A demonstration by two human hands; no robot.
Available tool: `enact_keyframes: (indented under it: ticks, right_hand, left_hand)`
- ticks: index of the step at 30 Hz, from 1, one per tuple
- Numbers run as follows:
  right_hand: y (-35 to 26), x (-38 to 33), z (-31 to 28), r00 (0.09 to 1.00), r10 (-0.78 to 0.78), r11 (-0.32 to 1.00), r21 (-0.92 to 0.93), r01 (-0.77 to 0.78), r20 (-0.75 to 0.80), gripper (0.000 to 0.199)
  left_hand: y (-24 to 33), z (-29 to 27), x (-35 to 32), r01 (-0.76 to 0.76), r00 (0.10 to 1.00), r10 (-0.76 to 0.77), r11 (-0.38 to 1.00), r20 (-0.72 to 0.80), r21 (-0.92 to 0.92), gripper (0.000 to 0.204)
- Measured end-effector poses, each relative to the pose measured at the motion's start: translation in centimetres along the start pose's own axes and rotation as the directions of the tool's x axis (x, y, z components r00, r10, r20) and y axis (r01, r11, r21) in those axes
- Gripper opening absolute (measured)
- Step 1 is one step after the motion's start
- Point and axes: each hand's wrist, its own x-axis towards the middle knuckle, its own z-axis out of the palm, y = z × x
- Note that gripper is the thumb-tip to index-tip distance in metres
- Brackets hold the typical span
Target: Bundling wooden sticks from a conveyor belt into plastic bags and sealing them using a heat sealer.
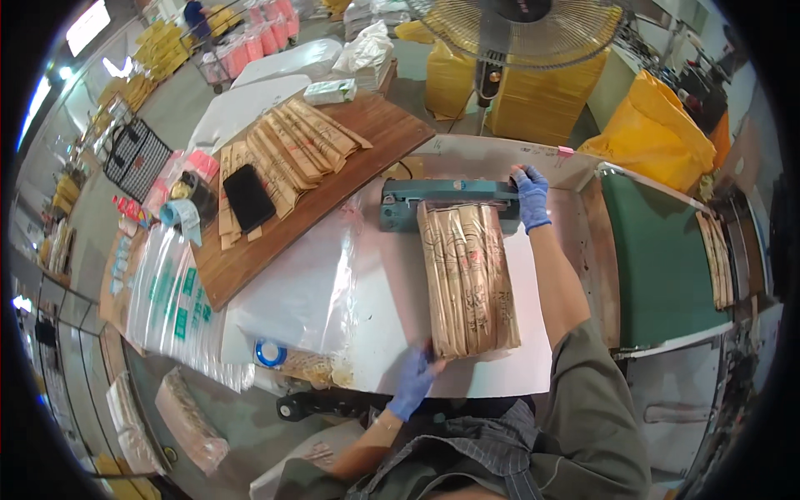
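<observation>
A clear bag packed with long brown paper packets [468, 279] lies on the white table [375, 308], its far end under the bar of a teal heat sealer [446, 196]. My left hand [414, 379], in a blue glove, grips the near end of the bag. My right hand [531, 196], also gloved in blue, presses down on the right end of the sealer's bar.
A wooden board [333, 179] at the left carries rows of brown packets [287, 146] and a black phone [248, 197]. Clear printed bags [179, 300] lie further left. A green conveyor belt [658, 258] runs at the right. A fan [521, 29] and yellow sacks [658, 125] stand behind.
</observation>
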Motion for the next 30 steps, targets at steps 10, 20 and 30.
enact_keyframes:
  ticks: [10,20,30]
  right_hand:
    - [-2.4,-8.5,3.0,0.848,-0.523,0.596,-0.673,0.438,0.089,0.041]
    - [-4.1,-31.5,7.2,0.809,-0.204,0.601,-0.582,0.548,0.552,0.036]
    - [-4.1,-29.7,10.7,0.926,0.122,0.983,-0.171,-0.064,0.356,0.011]
  left_hand:
    - [17.1,-13.6,0.3,-0.083,0.933,0.309,0.68,-0.182,0.728,0.007]
    - [14.9,-15.7,6.5,-0.222,0.891,0.447,0.269,0.083,0.937,0.015]
    - [16.3,-13.5,4.8,-0.269,0.865,0.491,0.281,0.103,0.921,0.025]
